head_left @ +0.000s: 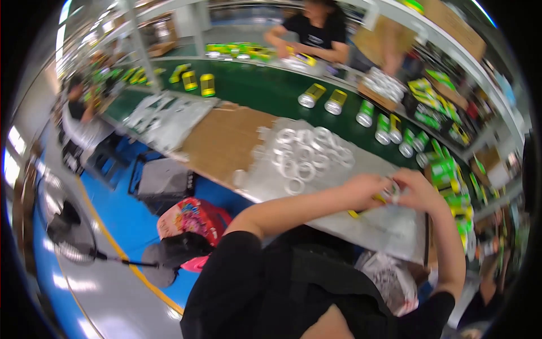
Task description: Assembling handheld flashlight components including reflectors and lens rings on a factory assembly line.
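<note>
Part [393, 196], yellow and white, blurred | between left hand [363, 192] and right hand [419, 188], fingers of both clasped round it | I judge: light, stiff, slightly slippery; grip sides | white rings [294, 185] left of left hand

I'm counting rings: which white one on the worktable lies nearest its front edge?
The white ring lowest in the picture; the other white rings lie farther back.

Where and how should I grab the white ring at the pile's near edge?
Likely the near rim of the ring, pinched from the near side, inside and out: its middle is open, and that edge faces away from the pile.
</note>
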A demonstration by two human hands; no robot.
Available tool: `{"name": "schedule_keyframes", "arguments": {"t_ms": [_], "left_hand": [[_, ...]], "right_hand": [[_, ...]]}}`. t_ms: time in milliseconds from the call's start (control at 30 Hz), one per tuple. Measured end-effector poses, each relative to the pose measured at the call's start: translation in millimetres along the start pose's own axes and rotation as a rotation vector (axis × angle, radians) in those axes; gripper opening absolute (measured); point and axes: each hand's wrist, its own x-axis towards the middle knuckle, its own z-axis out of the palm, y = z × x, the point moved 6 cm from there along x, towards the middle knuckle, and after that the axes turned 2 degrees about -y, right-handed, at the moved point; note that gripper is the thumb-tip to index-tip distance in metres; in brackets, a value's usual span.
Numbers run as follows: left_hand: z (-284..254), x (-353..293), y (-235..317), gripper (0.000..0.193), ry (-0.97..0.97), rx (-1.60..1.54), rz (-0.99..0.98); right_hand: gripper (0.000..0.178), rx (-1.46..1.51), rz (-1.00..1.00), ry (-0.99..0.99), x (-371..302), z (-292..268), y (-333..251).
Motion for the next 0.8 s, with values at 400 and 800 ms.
{"name": "schedule_keyframes", "arguments": {"t_ms": [400,800], "left_hand": [[-17,8,18,0.042,0.021,0.009,-0.023],[-26,3,13,0.037,0.114,0.053,-0.022]], "right_hand": [[0.044,-0.044,0.231,-0.053,-3,14,16],[0.058,-0.173,0.296,0.167,6,17,13]]}}
